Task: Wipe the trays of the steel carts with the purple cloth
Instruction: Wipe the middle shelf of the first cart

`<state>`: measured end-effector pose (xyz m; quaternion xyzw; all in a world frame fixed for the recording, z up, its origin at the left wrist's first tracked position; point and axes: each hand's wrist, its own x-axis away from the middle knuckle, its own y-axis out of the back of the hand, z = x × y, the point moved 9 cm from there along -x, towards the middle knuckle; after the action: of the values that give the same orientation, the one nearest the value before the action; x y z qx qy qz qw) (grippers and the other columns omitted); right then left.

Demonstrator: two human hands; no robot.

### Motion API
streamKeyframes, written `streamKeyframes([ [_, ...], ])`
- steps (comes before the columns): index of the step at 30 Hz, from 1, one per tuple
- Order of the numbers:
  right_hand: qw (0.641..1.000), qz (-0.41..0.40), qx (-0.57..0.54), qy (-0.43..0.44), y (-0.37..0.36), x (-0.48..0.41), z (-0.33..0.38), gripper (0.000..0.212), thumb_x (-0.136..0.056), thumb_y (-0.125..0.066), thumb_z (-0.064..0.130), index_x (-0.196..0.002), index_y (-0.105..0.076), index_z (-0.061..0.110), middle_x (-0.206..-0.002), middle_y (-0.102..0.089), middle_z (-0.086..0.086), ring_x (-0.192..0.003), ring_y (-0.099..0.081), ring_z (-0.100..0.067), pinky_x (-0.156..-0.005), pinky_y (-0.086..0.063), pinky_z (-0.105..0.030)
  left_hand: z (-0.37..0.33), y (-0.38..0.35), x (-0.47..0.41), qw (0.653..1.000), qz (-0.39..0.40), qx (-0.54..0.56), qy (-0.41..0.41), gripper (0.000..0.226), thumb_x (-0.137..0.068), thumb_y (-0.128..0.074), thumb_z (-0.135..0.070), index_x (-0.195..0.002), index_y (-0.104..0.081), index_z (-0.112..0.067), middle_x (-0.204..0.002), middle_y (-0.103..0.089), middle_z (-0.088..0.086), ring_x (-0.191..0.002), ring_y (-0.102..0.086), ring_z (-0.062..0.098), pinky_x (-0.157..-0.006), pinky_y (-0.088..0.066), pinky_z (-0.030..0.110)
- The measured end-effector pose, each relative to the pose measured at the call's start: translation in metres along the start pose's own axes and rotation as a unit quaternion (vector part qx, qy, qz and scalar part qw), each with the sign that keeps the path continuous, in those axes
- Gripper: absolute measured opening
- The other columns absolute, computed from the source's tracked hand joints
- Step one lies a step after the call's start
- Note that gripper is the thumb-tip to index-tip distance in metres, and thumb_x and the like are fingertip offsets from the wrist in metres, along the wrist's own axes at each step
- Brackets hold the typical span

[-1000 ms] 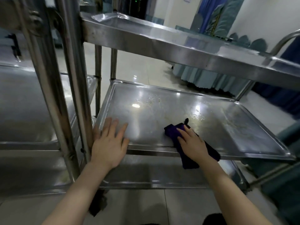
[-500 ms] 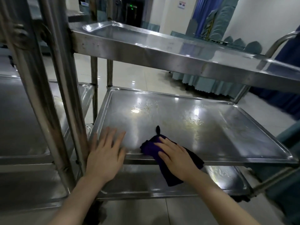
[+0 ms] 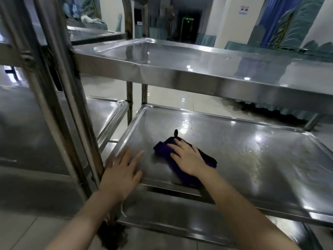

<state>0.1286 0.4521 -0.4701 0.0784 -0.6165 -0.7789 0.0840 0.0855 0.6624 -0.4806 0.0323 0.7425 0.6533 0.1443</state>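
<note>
1. Dim hall beyond, with pale floor tiles (image 3: 171, 98) and blue drapes (image 3: 281, 17); up close, a steel cart with three stacked trays; second cart (image 3: 104, 112) just beside it on the left.
2. On the middle tray (image 3: 261, 174), towards its front left: purple cloth (image 3: 162, 149), bunched; long axis from far-left to near-right; near end reaching the front rim.
3. Right hand (image 3: 187, 159) flat on the cloth, fingers straight, pressing rather than gripping; left hand (image 3: 122, 172) flat as well, fingers spread, resting on the tray's front left corner, holding nothing; upright post (image 3: 72, 114) just beside it.
4. Wet specks (image 3: 183, 123) just beyond the cloth; duller smears (image 3: 270, 159) well off to the right; probably calls for a push away and rightward; right hand nearer for that, left hand better placed for bracing.
</note>
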Motion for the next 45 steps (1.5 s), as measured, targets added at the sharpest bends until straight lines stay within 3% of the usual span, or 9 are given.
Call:
streamKeyframes([
  [5,0.996,0.033,-0.03,0.082,-0.012,0.079,-0.012,0.055,-0.095,-0.009,0.063,-0.149,-0.015,0.051,-0.161,-0.002,0.019,-0.146,0.002,-0.002,-0.117,0.002,-0.036,-0.024,-0.004,-0.002,0.999,0.02,0.043,0.028,0.067,-0.091,-0.013,-0.071,-0.15,0.005,-0.044,-0.162,0.007,-0.005,-0.146,0.02,0.016,-0.116,0.01,0.048],
  [8,0.999,0.035,-0.014,0.02,0.0,0.04,-0.041,0.049,-0.102,-0.02,0.052,-0.151,-0.018,0.045,-0.162,-0.001,0.014,-0.148,0.002,-0.008,-0.119,0.001,-0.039,-0.078,0.0,-0.002,0.998,0.001,0.054,-0.018,0.076,-0.083,0.003,-0.068,-0.152,-0.006,-0.037,-0.162,-0.002,-0.007,-0.148,0.012,0.014,-0.116,0.011,0.041],
  [12,0.995,0.019,-0.013,-0.099,0.016,-0.006,-0.081,0.049,-0.104,-0.024,0.044,-0.152,-0.021,0.038,-0.164,-0.005,0.006,-0.15,-0.002,-0.016,-0.119,-0.001,-0.044,-0.113,0.003,0.002,0.998,-0.015,0.052,-0.029,0.066,-0.093,-0.008,-0.06,-0.153,-0.003,-0.031,-0.162,-0.005,-0.007,-0.149,0.009,0.014,-0.115,0.013,0.037],
  [16,1.0,0.01,-0.009,-0.02,0.011,0.026,-0.072,0.047,-0.104,-0.024,0.047,-0.15,-0.022,0.042,-0.163,-0.006,0.009,-0.149,-0.003,-0.014,-0.119,-0.001,-0.043,-0.117,0.006,0.005,0.996,-0.011,0.08,-0.036,0.074,-0.086,-0.003,-0.062,-0.153,-0.009,-0.031,-0.161,-0.009,-0.008,-0.149,0.005,0.014,-0.116,0.011,0.037],
  [22,0.998,0.03,-0.03,0.052,0.003,0.107,-0.084,0.053,-0.096,-0.012,0.063,-0.148,-0.014,0.052,-0.157,0.003,0.025,-0.145,0.006,0.001,-0.115,0.005,-0.031,-0.143,0.002,-0.012,0.991,-0.002,0.115,-0.062,0.059,-0.1,-0.028,-0.041,-0.154,-0.008,-0.028,-0.162,-0.006,-0.008,-0.148,0.009,0.012,-0.119,0.007,0.038],
  [29,0.992,0.013,0.0,-0.124,0.032,0.021,-0.128,0.049,-0.104,-0.023,0.044,-0.152,-0.021,0.037,-0.164,-0.005,0.007,-0.15,-0.004,-0.017,-0.12,-0.004,-0.045,-0.163,-0.007,0.005,0.992,0.0,0.088,-0.087,0.062,-0.1,-0.029,-0.045,-0.154,-0.002,-0.029,-0.162,0.0,-0.005,-0.148,0.014,0.017,-0.117,0.01,0.037],
  [38,0.999,0.006,-0.022,0.038,0.015,0.137,-0.118,0.048,-0.1,-0.019,0.055,-0.148,-0.016,0.049,-0.156,-0.008,0.025,-0.147,-0.002,-0.004,-0.115,0.0,-0.032,-0.168,-0.007,0.001,0.993,0.001,0.083,-0.086,0.059,-0.1,-0.028,-0.048,-0.153,-0.009,-0.03,-0.162,-0.009,-0.008,-0.149,0.007,0.016,-0.121,-0.001,0.044],
  [41,1.0,0.012,-0.01,-0.004,0.025,0.108,-0.135,0.047,-0.103,-0.023,0.05,-0.15,-0.021,0.045,-0.162,-0.007,0.014,-0.149,-0.004,-0.011,-0.119,-0.005,-0.041,-0.175,-0.003,0.0,0.99,-0.012,0.08,-0.112,0.058,-0.101,-0.03,-0.046,-0.153,-0.012,-0.029,-0.161,-0.013,-0.007,-0.149,0.006,0.015,-0.12,-0.001,0.039],
  [45,0.989,-0.005,-0.01,-0.144,0.045,0.052,-0.171,0.047,-0.104,-0.025,0.042,-0.151,-0.024,0.036,-0.163,-0.009,0.005,-0.149,-0.006,-0.018,-0.119,-0.007,-0.044,-0.193,-0.001,0.004,0.987,-0.015,0.082,-0.136,0.058,-0.1,-0.031,-0.045,-0.153,-0.013,-0.03,-0.161,-0.014,-0.007,-0.149,0.005,0.014,-0.12,0.001,0.036],
])
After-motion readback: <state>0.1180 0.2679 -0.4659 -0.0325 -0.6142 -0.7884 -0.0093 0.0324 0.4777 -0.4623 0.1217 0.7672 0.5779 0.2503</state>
